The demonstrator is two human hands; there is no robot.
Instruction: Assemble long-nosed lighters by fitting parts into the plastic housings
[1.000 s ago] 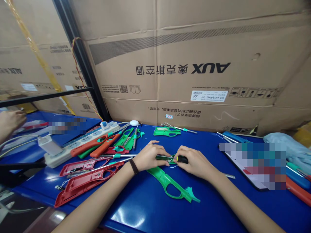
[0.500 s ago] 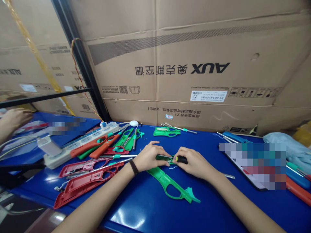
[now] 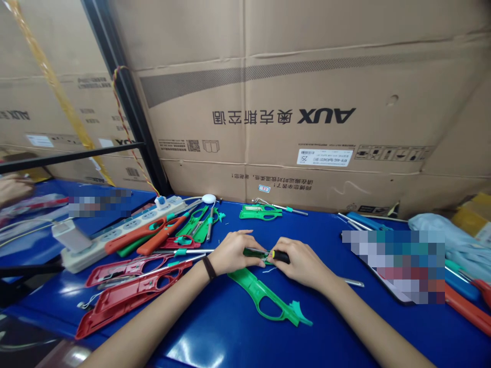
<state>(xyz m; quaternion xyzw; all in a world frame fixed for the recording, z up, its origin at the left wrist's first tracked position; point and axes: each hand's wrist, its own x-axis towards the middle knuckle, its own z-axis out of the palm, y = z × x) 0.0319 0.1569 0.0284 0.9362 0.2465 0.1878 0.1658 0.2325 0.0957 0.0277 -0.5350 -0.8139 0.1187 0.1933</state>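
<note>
My left hand (image 3: 232, 252) is closed around a small green part (image 3: 256, 253) at the middle of the blue table (image 3: 215, 327). My right hand (image 3: 301, 261) grips a screwdriver with a black handle (image 3: 281, 257), its tip pointing left into the green part. Right below both hands a green plastic lighter shell (image 3: 268, 296) lies flat on the table. A dark band circles my left wrist.
Red shells (image 3: 130, 294), orange and green lighters (image 3: 153, 232) and a white power strip (image 3: 115, 237) lie at the left. Another green shell (image 3: 261, 211) rests near the cardboard boxes (image 3: 307, 102). Blue and orange tools (image 3: 466, 301) lie at the right. Another person's hand (image 3: 11, 186) shows far left.
The view has shifted slightly; my hands stay together on the green part and screwdriver. The other person's hand at the far left has drawn back.
</note>
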